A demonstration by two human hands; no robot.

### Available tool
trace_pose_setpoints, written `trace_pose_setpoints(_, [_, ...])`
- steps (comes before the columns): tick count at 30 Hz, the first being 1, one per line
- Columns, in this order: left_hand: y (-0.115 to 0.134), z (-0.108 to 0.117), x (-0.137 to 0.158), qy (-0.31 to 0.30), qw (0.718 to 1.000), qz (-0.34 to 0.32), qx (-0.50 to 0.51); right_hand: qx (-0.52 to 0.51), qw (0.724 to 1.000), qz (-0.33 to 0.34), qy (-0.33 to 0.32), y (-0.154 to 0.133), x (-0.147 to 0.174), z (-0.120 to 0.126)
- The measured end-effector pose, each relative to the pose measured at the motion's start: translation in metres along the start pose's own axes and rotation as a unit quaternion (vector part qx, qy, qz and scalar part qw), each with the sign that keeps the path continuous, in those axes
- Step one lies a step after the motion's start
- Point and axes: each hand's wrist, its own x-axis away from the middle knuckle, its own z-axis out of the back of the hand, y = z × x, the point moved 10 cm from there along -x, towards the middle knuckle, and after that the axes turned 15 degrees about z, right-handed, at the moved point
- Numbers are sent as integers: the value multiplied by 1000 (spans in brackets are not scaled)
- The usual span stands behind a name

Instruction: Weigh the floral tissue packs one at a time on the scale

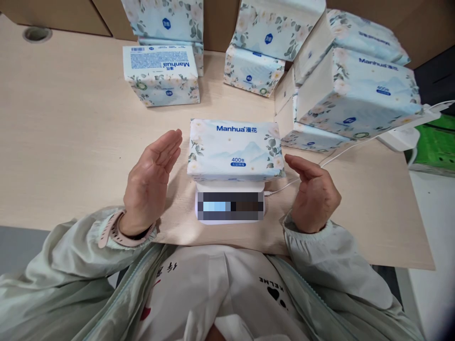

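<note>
A pack of tissues (234, 149), white and pale blue with flowers and "Manhua" print, rests on a small white device (231, 221) that looks like a scale; its display is blurred out. To the left of the pack is my left hand (151, 177), fingers stretched out and palm turned inward, with a small gap to the pack. My right hand (313, 194) is held at the other side, fingers extended and slightly bent, their tips close to the pack's right edge. Neither hand holds anything.
More tissue packs stand behind: a group at back left (161, 76), a stack at back centre (254, 71), and a larger stack at right (359, 94). A white cable (327, 158) runs from the device to a power strip (400, 137). The wooden table (71, 142) ends near my body.
</note>
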Motion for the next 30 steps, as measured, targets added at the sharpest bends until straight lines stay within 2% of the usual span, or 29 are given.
trace_pose_setpoints(15, [0,2,-1,12,1000,-3,0,0,1000,1,-1,0,0,1])
trace_pose_setpoints(18, [-4,2,-1,16,1000,-2,8,-3,999,-4,-34,7,6,-2])
trace_pose_setpoints(20, [-10,-9,-1,-21,1000,9,15,-26,994,-4,-105,10,10,-14])
trace_pose_setpoints(24, [-15,-40,3,-134,991,24,13,-47,960,-12,-274,2,3,-54])
trace_pose_setpoints(27, [4,-32,3,-114,993,-29,18,-86,947,-2,-310,-7,-31,-91])
trace_pose_setpoints(30, [23,-2,-3,-54,995,-81,0,-122,942,15,-312,3,-72,-144])
